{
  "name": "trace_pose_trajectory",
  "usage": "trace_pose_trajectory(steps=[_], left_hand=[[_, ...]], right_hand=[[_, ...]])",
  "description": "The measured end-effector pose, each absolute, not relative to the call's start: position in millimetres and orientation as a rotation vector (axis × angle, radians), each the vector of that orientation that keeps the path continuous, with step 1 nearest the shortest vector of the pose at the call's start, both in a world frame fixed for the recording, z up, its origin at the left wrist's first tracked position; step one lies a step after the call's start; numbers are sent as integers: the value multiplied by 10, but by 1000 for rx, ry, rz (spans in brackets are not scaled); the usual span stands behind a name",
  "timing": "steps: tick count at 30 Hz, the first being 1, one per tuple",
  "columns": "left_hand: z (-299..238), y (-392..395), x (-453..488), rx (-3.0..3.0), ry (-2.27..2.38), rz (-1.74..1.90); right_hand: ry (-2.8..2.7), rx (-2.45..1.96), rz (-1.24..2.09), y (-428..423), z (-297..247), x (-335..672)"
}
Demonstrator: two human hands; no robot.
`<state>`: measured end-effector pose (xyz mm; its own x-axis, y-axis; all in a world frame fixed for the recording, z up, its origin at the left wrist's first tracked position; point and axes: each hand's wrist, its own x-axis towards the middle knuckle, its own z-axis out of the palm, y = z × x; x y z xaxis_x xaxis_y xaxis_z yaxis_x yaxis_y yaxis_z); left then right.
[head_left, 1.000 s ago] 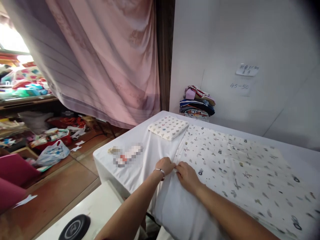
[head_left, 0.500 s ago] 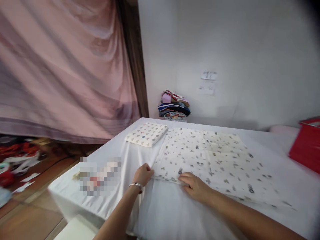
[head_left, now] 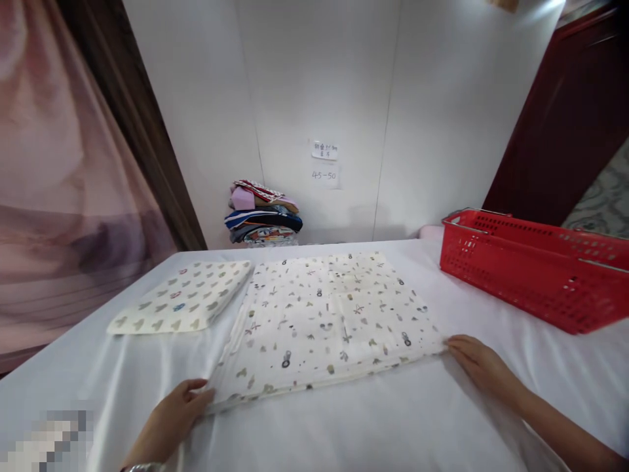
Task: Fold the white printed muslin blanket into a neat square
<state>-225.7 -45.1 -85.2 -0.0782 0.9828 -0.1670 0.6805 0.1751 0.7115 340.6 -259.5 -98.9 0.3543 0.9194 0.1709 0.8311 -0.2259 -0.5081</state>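
Observation:
A white cloth with small dark prints (head_left: 324,321) lies folded flat on the white-covered table (head_left: 373,426). My left hand (head_left: 171,416) pinches its near left corner with fingers closed on the edge. My right hand (head_left: 479,364) rests at the near right corner, fingers together and touching the cloth's edge. A smaller folded cloth with coloured prints (head_left: 184,305) lies just left of the big one.
A red plastic basket (head_left: 535,265) stands at the right of the table. A stack of folded clothes (head_left: 263,216) sits against the white wall at the back. A pink curtain (head_left: 59,196) hangs at the left. A blurred patch covers the bottom left corner.
My hands have slid apart along the cloth's near edge, from close together to one at each corner. The view has swung right, bringing the red basket into sight.

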Motion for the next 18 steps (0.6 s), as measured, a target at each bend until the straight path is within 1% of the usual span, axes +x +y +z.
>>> trace_pose_trajectory(steps=[4, 8, 10, 15, 18], left_hand=[[-795, -506, -2214, 1542, 1843, 616], [-763, -555, -2165, 1408, 1793, 668], [-721, -556, -2120, 1311, 1768, 758], [-464, -576, -1831, 1257, 1627, 1056], [-298, -594, -1600, 1264, 1530, 1114]], right_hand=[[-1442, -2113, 125, -2433, -982, 3441], [-1546, -1969, 227, -2144, -905, 3151], [-1618, -1860, 374, -1971, -830, 2888], [-1552, -1620, 964, -1522, -578, 2001], [-1618, -1378, 1207, -1297, -409, 1412]])
